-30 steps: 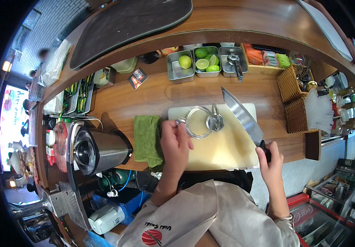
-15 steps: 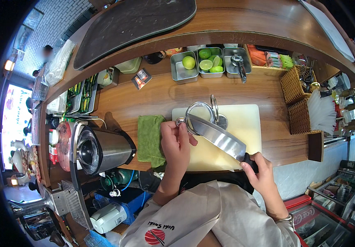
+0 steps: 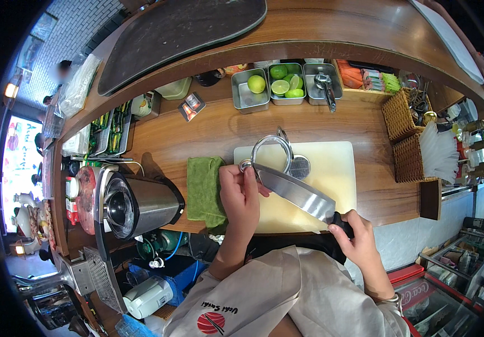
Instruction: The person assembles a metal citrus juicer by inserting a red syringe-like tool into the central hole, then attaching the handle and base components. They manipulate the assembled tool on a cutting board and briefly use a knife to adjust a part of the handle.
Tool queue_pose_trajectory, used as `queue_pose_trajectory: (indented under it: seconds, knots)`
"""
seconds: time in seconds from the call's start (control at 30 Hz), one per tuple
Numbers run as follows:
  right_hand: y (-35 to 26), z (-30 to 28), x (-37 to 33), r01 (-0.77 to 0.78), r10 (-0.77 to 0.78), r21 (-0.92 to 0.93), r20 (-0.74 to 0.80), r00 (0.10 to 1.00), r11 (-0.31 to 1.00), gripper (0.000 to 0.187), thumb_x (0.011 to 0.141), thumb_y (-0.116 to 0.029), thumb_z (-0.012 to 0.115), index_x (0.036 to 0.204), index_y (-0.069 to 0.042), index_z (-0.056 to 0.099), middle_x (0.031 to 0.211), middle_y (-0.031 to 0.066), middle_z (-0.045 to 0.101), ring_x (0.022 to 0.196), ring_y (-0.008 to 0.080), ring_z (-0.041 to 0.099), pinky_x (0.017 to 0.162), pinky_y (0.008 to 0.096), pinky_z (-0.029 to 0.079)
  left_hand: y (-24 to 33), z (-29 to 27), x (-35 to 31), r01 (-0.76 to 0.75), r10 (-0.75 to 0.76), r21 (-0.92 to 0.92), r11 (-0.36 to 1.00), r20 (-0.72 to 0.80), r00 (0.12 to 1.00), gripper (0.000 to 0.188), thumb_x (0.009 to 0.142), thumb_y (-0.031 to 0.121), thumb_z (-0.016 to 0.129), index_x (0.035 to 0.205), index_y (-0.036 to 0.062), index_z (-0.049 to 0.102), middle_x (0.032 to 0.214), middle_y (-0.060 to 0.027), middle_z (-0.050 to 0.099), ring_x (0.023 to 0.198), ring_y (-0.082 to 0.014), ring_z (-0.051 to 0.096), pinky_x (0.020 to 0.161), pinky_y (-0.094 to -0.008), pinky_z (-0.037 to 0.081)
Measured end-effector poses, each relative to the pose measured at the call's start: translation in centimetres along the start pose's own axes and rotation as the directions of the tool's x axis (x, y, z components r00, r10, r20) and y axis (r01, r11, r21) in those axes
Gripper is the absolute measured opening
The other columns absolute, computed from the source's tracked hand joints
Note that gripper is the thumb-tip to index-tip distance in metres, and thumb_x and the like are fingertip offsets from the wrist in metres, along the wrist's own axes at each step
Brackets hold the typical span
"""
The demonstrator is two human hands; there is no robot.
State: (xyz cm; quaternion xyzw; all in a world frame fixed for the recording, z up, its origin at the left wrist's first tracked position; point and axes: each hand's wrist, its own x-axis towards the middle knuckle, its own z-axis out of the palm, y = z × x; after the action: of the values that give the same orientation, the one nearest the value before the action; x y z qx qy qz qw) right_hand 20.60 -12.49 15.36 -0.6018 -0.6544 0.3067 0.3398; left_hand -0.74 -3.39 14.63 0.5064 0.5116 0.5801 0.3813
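Note:
My right hand [image 3: 356,235] is closed round the black handle of a broad-bladed kitchen knife [image 3: 298,194]. The blade slants up and left over the white cutting board [image 3: 332,163]. At its far end it meets or overlaps a shiny metal ring tool [image 3: 258,153]; I cannot tell if they touch. My left hand [image 3: 241,194] is closed on the tool's round metal knob [image 3: 245,165], fingers pinched. A second ring of the tool stands nearly edge-on behind the first. Beside the rings sits a round silvery disc [image 3: 300,167] with a grid pattern.
A green cloth [image 3: 204,188] lies left of the board. Behind it stand metal containers: one with a lime [image 3: 256,84], one with whole and cut limes [image 3: 281,87], one with a metal squeezer [image 3: 325,90]. A steel appliance [image 3: 158,205] is at left, wicker baskets [image 3: 407,160] at right.
The ring tool's upper part has shifted slightly left and up, and more of the gridded disc shows. The knife blade has tilted a little; both hands stay nearly in place.

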Motion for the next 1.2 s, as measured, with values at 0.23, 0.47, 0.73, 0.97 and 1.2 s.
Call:
queue_pose_trajectory:
  seconds: [0.23, 0.47, 0.73, 0.97, 1.2]
  knots:
    - [-0.1, 0.2, 0.1, -0.050, 0.050, 0.002, 0.004, 0.999, 0.999, 0.027, 0.077, -0.016, 0.067, 0.072, 0.000, 0.047, 0.062, 0.0162, 0.053, 0.053, 0.0327, 0.053, 0.048, 0.0349, 0.042, -0.2, 0.1, 0.1, -0.002, 0.002, -0.014, 1.000, 0.011, 1.000, 0.010, 0.091, 0.005, 0.045, 0.089, -0.0011, 0.038, 0.070, -0.0060, 0.049, 0.051, -0.0094, 0.054, 0.046, -0.0205, 0.045]
    - [0.1, 0.9, 0.2, -0.055, 0.056, 0.029, -0.018, 0.998, 0.998, 0.026, 0.077, -0.015, 0.067, 0.073, 0.000, 0.046, 0.061, 0.0161, 0.053, 0.052, 0.0322, 0.054, 0.048, 0.0347, 0.042, -0.6, 0.2, -0.1, 0.004, -0.004, -0.015, 1.000, 0.003, 1.000, 0.010, 0.092, 0.007, 0.044, 0.091, -0.0013, 0.038, 0.071, -0.0057, 0.049, 0.055, -0.0089, 0.055, 0.047, -0.0217, 0.048]
    - [0.1, 1.5, 0.4, -0.074, 0.075, 0.034, -0.028, 0.997, 0.997, 0.026, 0.077, -0.015, 0.068, 0.074, 0.000, 0.047, 0.061, 0.0165, 0.054, 0.051, 0.0325, 0.053, 0.047, 0.0347, 0.042, -0.6, 0.1, -0.4, 0.018, -0.018, 0.023, 1.000, 0.007, 1.000, 0.009, 0.092, 0.006, 0.043, 0.089, -0.0009, 0.038, 0.072, -0.0069, 0.051, 0.058, -0.0123, 0.059, 0.048, -0.0213, 0.048]
    - [0.5, 1.5, 0.9, -0.057, 0.059, 0.050, -0.035, 0.998, 0.997, 0.025, 0.077, -0.014, 0.067, 0.075, 0.000, 0.047, 0.061, 0.0168, 0.053, 0.051, 0.0322, 0.053, 0.048, 0.0341, 0.042, -0.8, -0.1, -0.5, 0.007, -0.007, 0.044, 0.999, 0.018, 1.000, 0.011, 0.094, 0.009, 0.041, 0.090, 0.0009, 0.036, 0.071, -0.0098, 0.054, 0.058, -0.0172, 0.063, 0.046, -0.0230, 0.049]
    - [0.8, 0.8, 0.5, -0.032, 0.030, 0.072, 0.025, 0.999, 0.997, 0.025, 0.077, -0.015, 0.067, 0.074, 0.000, 0.048, 0.064, 0.0166, 0.054, 0.054, 0.0328, 0.055, 0.050, 0.0346, 0.043, -0.2, -0.6, 0.0, 0.027, -0.027, 0.005, 1.000, -0.064, 0.998, 0.010, 0.093, 0.007, 0.043, 0.088, 0.0001, 0.037, 0.074, -0.0077, 0.052, 0.060, -0.0120, 0.061, 0.048, -0.0215, 0.048]
